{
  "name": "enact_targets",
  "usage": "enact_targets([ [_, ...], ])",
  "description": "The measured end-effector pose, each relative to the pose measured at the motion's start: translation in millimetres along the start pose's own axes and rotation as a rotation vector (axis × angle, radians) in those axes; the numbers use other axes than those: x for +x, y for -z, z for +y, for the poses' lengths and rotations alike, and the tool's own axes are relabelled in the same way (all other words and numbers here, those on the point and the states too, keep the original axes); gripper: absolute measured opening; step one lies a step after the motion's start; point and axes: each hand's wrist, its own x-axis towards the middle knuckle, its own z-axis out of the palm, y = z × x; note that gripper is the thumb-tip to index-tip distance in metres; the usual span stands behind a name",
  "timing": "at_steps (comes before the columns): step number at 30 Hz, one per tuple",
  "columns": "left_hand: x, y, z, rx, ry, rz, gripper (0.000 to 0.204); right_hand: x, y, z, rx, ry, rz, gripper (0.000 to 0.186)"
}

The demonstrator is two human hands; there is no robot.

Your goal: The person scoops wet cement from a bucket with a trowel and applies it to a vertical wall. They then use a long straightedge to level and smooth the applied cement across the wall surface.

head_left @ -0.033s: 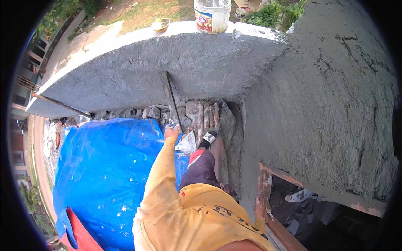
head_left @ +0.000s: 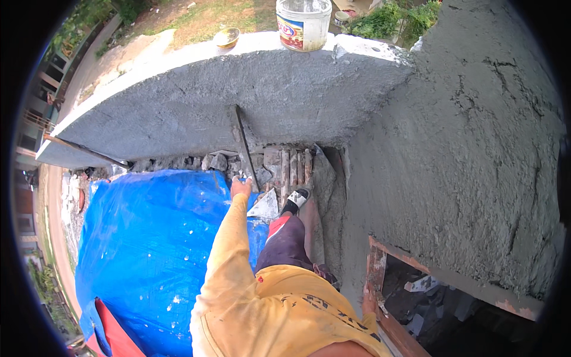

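Note:
My left arm, in a yellow sleeve, reaches forward, and my left hand (head_left: 241, 187) closes at the lower end of a long, narrow, cement-stained board (head_left: 242, 143). The board's far end rests against the grey plastered low wall (head_left: 178, 113). By my right side, my right hand (head_left: 370, 302) appears to rest on the reddish wooden window frame (head_left: 376, 268); its fingers are not clear. Just right of my left hand lies a pale triangular scrap (head_left: 264, 204), beside my sandalled foot (head_left: 296, 199).
A blue tarp (head_left: 148, 238) covers a mound on the left. A white bucket (head_left: 303, 27) and a small bowl (head_left: 227, 37) stand on the wall top. Rubble (head_left: 219, 162) lines its base. Rough wet plaster (head_left: 458, 149) covers the right wall, above a dark opening (head_left: 452, 309).
The view has shifted slightly, and the bucket sits a little lower in it. My left hand stays at the board's lower end.

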Motion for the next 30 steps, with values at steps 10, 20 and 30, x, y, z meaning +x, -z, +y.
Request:
enact_targets([
  [10, 245.1, -33.8, 134.7, 0.09, 0.231, 0.226, 0.104, 84.9, -29.7, -193.3, -0.101, -0.092, 0.068, 0.067],
  [20, 343.0, -76.7, 81.6, -0.02, -0.081, 0.367, 0.082, 77.8, -22.1, -299.2, -0.095, -0.039, -0.083, 0.055],
  [30, 66.0, -24.6, 49.2, -0.179, -0.338, 0.129, 0.08, 21.5, -25.6, -235.3, -0.058, -0.151, -0.103, 0.057],
])
